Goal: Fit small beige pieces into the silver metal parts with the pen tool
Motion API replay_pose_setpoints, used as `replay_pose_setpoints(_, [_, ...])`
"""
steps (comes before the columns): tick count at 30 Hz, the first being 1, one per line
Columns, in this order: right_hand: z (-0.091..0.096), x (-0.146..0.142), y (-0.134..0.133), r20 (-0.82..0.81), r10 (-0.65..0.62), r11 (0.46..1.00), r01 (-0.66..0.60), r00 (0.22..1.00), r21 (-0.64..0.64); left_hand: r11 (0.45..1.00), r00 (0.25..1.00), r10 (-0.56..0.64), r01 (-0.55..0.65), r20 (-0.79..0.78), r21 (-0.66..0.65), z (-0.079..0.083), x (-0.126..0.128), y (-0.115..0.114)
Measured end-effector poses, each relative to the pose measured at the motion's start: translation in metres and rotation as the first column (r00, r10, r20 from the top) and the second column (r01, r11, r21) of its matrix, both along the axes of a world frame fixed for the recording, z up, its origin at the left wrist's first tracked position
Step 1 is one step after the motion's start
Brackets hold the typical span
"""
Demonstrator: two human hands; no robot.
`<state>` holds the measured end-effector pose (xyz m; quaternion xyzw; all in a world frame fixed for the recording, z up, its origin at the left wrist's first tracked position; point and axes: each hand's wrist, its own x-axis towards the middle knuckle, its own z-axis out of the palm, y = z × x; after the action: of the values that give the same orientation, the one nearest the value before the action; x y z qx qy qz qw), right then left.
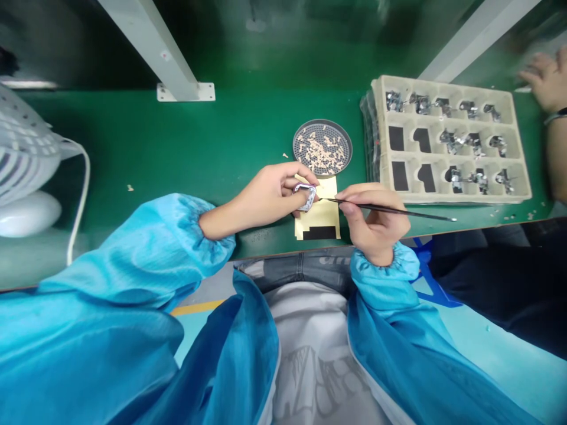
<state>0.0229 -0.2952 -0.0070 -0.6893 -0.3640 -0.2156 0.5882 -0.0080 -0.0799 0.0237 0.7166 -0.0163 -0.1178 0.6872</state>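
Observation:
My left hand (270, 195) is closed around a small silver metal part (305, 196), held just above a yellow sheet (319, 217) with a black strip along its near edge. My right hand (376, 221) pinches thin dark tweezers (390, 209), whose tip points left and touches the metal part. Behind the sheet sits a round dark dish (322, 147) scattered with several tiny pale pieces. Both my arms wear blue sleeves.
A beige compartment tray (447, 139) with several small metal parts stands at the right on the green bench (177, 141). Another person's hand (547, 77) rests at the far right. A white fan (26, 159) with a cord sits at the left. A white frame post (177, 77) stands behind.

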Motion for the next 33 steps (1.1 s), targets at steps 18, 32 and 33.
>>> replay_pose_setpoints(18, [-0.0004, 0.0027, 0.0024, -0.088, 0.053, 0.991, -0.063, 0.995, -0.116, 0.999, 0.999, 0.008, -0.010, 0.047, 0.052, -0.0021, 0.0016, 0.0003])
replay_pose_setpoints(32, [0.0018, 0.0000, 0.0016, -0.136, 0.007, 0.986, -0.030, 0.991, -0.164, 1.000, 1.000, 0.017, -0.017, 0.016, 0.018, -0.0017, 0.0024, -0.0008])
replay_pose_setpoints(33, [0.0018, -0.0007, 0.0013, -0.144, 0.005, 0.986, -0.029, 0.990, -0.166, 1.000, 1.000, 0.020, -0.021, 0.012, 0.016, -0.0011, 0.0024, -0.0010])
